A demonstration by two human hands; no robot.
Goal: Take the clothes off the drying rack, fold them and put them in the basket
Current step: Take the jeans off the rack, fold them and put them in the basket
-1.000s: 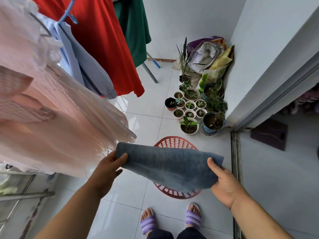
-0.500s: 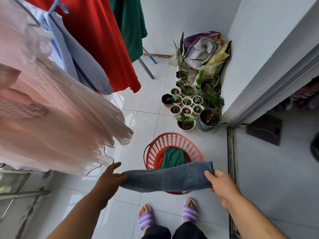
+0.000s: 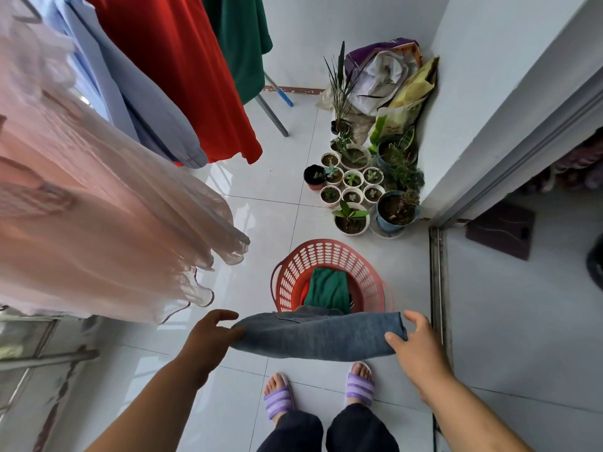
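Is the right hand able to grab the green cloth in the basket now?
Probably not yet. The right hand grips one end of the folded denim garment, the left hand the other, and it stretches across the near side of the red basket. The green cloth lies in view.

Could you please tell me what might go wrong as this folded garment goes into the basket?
The folded blue garment is held only at its ends by the left hand and right hand, and sags between them; it may unfold on release. It hangs over the near rim of the red basket, not its middle, so it might catch the rim or slide to the floor.
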